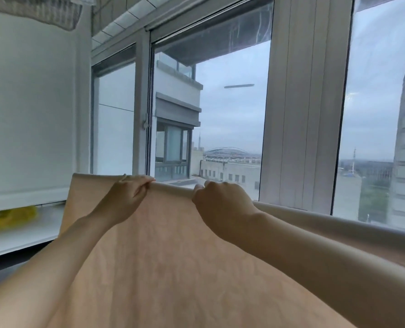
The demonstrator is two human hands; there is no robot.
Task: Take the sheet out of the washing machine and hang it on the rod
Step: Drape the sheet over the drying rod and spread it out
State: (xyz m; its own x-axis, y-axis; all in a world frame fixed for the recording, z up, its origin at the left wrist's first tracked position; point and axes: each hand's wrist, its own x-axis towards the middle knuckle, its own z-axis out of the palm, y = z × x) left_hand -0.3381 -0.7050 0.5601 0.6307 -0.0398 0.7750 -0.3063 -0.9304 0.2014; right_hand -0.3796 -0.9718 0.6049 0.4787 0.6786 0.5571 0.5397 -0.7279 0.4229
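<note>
Two hands hold the top fold of a peach-coloured sheet (173, 256) before a high-rise window (229, 119), and I watch through the head camera as the hanging step nears its finish. My left hand (125, 197) has its fingers curled over the fold, thumb beneath, pinching cloth; my right hand (220, 200) sits just beside it, knuckles up, fingers wrapped round the same edge. The sheet is out of the washing machine and draped at chest height, its near panel falling toward me and filling the lower view, its top edge running off to the right. I take that rounded edge to be lying over the rod, though the rod itself is hidden under the fabric and I cannot confirm it. By my reading, the work in hand is spreading and evening the drape. To do that well I would slide the hands apart along the fold, pulling it taut so no bunching stays between them, and check that both falls hang to a like length so the weight does not drag it off. Left of the sheet a white ledge (23, 235) carries something yellow (14, 217), too blurred to identify.
</note>
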